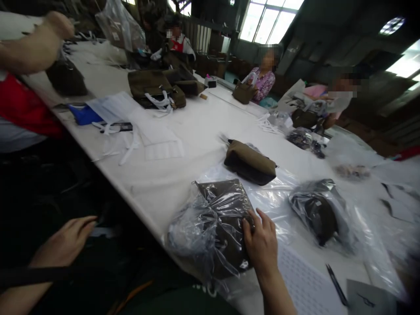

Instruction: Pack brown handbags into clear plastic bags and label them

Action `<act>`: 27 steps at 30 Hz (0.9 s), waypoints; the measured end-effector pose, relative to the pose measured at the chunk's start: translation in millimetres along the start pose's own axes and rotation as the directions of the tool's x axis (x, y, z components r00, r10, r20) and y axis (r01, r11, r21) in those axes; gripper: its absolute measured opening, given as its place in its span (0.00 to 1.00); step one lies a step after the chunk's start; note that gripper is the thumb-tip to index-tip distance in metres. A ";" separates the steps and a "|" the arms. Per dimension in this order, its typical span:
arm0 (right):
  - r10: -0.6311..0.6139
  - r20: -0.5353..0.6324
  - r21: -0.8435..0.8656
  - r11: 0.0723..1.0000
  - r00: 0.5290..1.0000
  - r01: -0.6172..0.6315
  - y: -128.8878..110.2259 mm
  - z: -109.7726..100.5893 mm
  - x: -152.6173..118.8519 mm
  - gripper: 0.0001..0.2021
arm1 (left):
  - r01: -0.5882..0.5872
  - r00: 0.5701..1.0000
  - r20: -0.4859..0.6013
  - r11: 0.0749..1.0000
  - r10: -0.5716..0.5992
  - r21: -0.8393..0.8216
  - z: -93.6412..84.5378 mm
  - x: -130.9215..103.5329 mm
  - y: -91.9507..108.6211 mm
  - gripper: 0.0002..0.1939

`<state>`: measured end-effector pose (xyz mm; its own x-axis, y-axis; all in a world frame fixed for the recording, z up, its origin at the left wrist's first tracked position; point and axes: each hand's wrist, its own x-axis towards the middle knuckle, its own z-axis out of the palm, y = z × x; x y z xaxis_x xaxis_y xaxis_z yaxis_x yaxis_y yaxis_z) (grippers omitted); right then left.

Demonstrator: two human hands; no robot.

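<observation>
A dark olive bag (226, 210) in clear plastic wrapping lies at the near edge of the table. My right hand (262, 238) rests on its right side, fingers apart and touching the plastic. Off the table at the lower left is my left hand (67, 240), its fingers pressed together. A pale strip (103, 232) shows near those fingertips; whether they hold it I cannot tell. Just beyond the wrapped bag, an olive and black pouch (251, 162) lies on clear plastic sheeting (282, 188). Another plastic-wrapped dark item (318, 214) lies to the right.
On the white table (203, 127) are a printed sheet (305, 280), a black pen-like tool (336, 284), white papers (151, 131) and olive handbags (151, 87). A co-worker's arm (33, 48) reaches in at left. Other people sit along the far side.
</observation>
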<state>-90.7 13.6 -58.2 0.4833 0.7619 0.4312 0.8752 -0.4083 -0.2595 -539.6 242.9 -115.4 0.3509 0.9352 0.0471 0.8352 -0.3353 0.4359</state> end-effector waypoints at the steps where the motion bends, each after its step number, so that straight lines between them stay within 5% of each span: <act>1: -0.064 -0.031 0.056 0.996 0.997 0.066 -6.4 -4.0 0.4 0.14 | 0.013 0.999 -0.048 0.999 -0.015 -0.036 3.1 -1.8 20.6 0.16; 2: -0.140 -0.044 0.125 0.982 0.989 0.145 -14.5 -8.4 0.6 0.12 | -0.024 0.999 -0.043 0.987 0.017 -0.156 8.5 -3.1 47.2 0.14; 4: -0.329 0.011 0.259 0.913 0.944 0.316 -35.0 -15.9 -0.2 0.11 | -0.279 0.954 0.002 0.887 0.301 -0.369 24.3 -4.4 106.4 0.11; 7: -0.569 0.218 0.348 0.804 0.793 0.482 -66.2 -15.1 -4.8 0.13 | -0.619 0.660 0.146 0.643 0.737 -0.451 51.6 -1.9 171.6 0.17; 9: -0.617 0.353 0.325 0.786 0.703 0.526 -80.3 -5.1 -8.9 0.16 | -0.715 0.473 0.295 0.557 0.831 -0.423 66.7 4.4 186.0 0.16; 12: -0.596 0.489 0.236 0.793 0.637 0.561 -89.6 14.3 -12.0 0.19 | -0.764 0.350 0.429 0.519 0.833 -0.384 72.9 20.2 179.2 0.05; 13: -0.594 0.511 0.220 0.789 0.621 0.573 -90.9 19.5 -11.5 0.16 | -0.753 0.347 0.446 0.529 0.825 -0.392 69.6 25.4 175.5 0.07; 16: -0.629 0.487 0.290 0.771 0.606 0.567 -93.3 26.9 -5.7 0.07 | -0.646 0.428 0.419 0.596 0.800 -0.477 52.5 32.8 173.2 0.10; 19: -0.639 0.450 0.435 0.767 0.624 0.473 -94.3 25.9 0.8 0.05 | -0.566 0.438 0.362 0.565 0.823 -0.601 46.1 26.0 181.9 0.39; 20: -0.634 0.457 0.468 0.768 0.624 0.437 -94.2 25.3 1.6 0.05 | -0.558 0.431 0.351 0.551 0.831 -0.621 48.0 22.8 184.8 0.40; 24: -0.611 0.503 0.483 0.785 0.611 0.387 -93.4 26.3 -1.9 0.06 | -0.523 0.465 0.378 0.593 0.801 -0.612 56.6 22.3 185.9 0.10; 27: -0.606 0.493 0.439 0.793 0.624 0.423 -92.9 29.7 -6.6 0.06 | -0.189 0.545 0.521 0.701 0.657 -0.687 51.7 34.9 176.5 0.14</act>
<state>-175.8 61.5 -62.7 -0.2397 0.9709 -0.0001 0.8886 0.2193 -0.4028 -358.0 210.5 -83.2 0.9606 0.2303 -0.1558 0.2284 -0.3338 0.9146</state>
